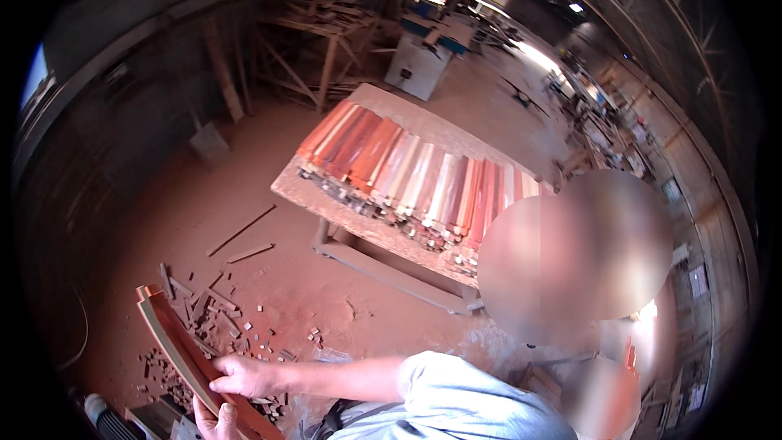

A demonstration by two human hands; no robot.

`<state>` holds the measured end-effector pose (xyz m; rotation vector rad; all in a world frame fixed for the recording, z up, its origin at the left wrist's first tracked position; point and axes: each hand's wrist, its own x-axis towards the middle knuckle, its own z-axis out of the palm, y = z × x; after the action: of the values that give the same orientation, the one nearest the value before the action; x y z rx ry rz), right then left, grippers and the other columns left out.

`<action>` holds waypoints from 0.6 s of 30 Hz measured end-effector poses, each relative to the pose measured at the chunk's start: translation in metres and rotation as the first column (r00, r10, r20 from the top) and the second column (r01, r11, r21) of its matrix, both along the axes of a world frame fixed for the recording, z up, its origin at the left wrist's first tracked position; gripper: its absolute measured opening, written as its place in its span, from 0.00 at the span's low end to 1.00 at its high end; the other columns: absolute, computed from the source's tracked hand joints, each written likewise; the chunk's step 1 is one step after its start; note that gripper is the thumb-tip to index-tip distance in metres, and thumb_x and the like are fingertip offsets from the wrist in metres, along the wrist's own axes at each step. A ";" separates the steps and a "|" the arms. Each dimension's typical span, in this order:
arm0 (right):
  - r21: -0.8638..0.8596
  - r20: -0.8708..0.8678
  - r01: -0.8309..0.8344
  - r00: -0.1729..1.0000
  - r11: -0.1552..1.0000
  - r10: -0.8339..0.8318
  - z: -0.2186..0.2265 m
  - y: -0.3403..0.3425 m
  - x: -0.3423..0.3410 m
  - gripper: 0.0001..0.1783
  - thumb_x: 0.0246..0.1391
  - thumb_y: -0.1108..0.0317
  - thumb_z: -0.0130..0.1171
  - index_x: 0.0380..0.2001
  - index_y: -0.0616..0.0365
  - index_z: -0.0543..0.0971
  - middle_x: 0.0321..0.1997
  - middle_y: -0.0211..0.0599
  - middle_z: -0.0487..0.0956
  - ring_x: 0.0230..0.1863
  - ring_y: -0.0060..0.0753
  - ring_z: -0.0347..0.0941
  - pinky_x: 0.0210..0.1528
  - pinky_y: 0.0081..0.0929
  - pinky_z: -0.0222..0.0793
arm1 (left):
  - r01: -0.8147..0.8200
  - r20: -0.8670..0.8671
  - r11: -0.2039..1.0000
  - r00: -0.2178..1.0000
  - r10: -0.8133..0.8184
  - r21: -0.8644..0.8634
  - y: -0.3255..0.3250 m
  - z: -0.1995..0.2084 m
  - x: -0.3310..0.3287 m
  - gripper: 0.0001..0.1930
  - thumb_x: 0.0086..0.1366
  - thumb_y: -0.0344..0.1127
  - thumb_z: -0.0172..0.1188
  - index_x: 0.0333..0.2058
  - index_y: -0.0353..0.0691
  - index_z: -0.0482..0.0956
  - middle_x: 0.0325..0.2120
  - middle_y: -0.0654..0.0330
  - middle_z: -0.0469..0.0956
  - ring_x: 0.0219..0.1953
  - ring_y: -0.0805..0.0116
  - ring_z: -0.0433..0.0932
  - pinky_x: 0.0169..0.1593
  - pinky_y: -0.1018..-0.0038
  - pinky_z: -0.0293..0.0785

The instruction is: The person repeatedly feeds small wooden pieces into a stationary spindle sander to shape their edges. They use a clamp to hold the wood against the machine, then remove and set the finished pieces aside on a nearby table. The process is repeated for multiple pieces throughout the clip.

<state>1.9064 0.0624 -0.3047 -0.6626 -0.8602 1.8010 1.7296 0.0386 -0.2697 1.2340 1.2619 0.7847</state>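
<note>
Long reddish-brown wooden strips (181,334) with a pale edge slant from the lower left toward the bottom edge; they seem to be a few laid together. My right hand (244,376) reaches across from the right, its fingers closed on the strips about midway along their visible length. Close below, at the bottom edge, my left hand (217,420) grips the same wood, thumb on the near side. Part of the left hand and the strips' lower end fall outside the view.
A low table (371,102) bears a row of red, brown and pale wooden strips (423,171). Small offcuts (220,310) litter the dusty floor at left, near two loose sticks (251,253). A machine (419,65) stands behind. Round blurred patches hide part of the right side.
</note>
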 end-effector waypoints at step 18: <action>-0.110 0.980 0.962 0.063 0.250 0.188 -0.031 -0.089 0.553 0.16 0.54 0.76 0.60 0.47 0.70 0.81 0.47 0.57 0.84 0.42 0.47 0.85 0.40 0.38 0.84 | -0.262 -0.237 0.956 0.945 0.227 -0.131 0.052 0.017 -0.044 0.32 0.65 0.27 0.63 0.67 0.37 0.64 0.50 0.53 0.74 0.41 0.65 0.75 0.42 0.70 0.75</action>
<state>2.4599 -0.0270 -0.3359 -2.6727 -0.0343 0.6610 1.6851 0.0907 -0.2523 1.0651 1.6519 0.7202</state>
